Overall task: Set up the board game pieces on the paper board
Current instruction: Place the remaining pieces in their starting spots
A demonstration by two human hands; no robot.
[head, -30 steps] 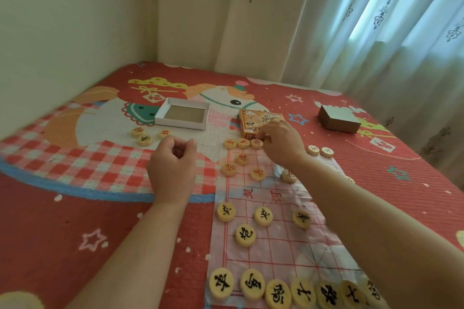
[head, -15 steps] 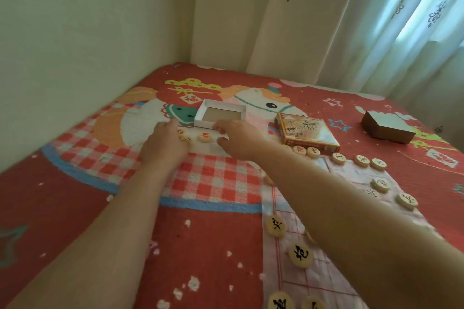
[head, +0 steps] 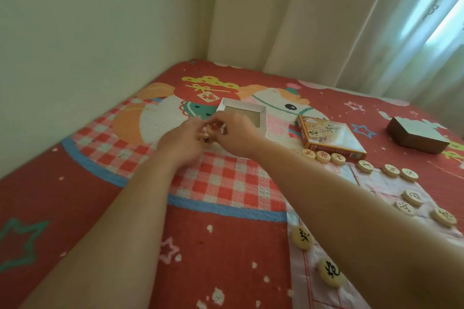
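Note:
The paper board (head: 376, 182) lies on the right of the red bedspread, partly under my right forearm. Round wooden pieces with red characters (head: 322, 156) line its far edge, and pieces with black characters (head: 302, 237) sit along its left side. To the left of the board, just in front of the white tray, my two hands meet. My left hand (head: 179, 144) curls round a few loose wooden pieces (head: 206, 140), one showing a dark character. My right hand (head: 238, 135) pinches something small against them with curled fingers; what it pinches is mostly hidden.
An open white box tray (head: 261, 118) stands just beyond my hands. A printed game box (head: 329, 137) lies at the board's far edge, and a brown box (head: 416, 137) sits at the far right. A wall bounds the bed on the left, curtains at the back.
My right hand left the board's far row and swung left to the loose pieces by the tray. Both hands came together there and lifted pieces. The view turned left.

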